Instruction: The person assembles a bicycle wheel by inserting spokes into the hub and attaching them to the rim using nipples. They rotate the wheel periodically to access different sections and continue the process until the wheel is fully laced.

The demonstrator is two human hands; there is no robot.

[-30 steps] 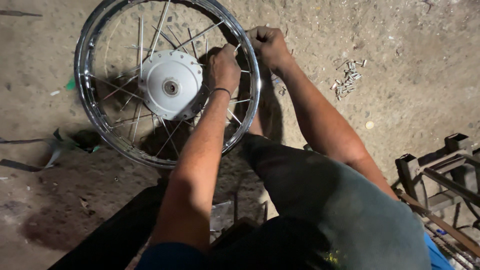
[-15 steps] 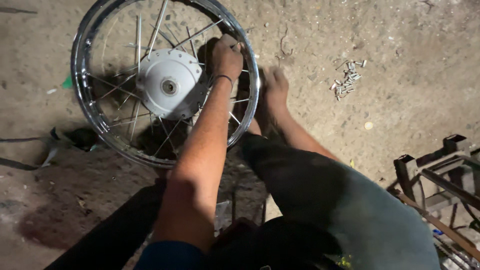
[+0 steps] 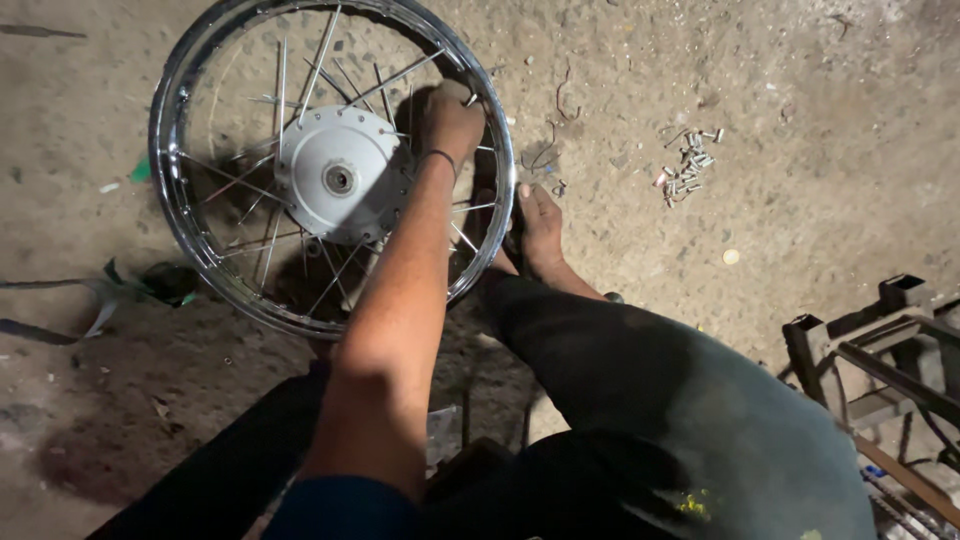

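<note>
The left hand (image 3: 452, 120) has its fingers closed on a thin silver steel spoke end (image 3: 470, 99) just inside the chromed wire-spoked wheel rim (image 3: 165, 170). A bare foot (image 3: 540, 225) touches the rim. Keeping the wheel braced and the spoke end square should help. The right hand is out of view.

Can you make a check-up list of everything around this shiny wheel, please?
Surface: dusty, gritty grey floor, with the wheel lying flat on it.
Job's things: spoked wheel with a chrome rim and a pale metal hub.
Clutter: heap of small metal bits to the right of the wheel; green scraps to its left.
Hands: left hand among the spokes by the rim, fingers curled, grip unclear; right hand not in view. A bare foot rests beside the rim.
Cables: nothing seen.
Surroundings: dark metal frame at the right edge.
</note>
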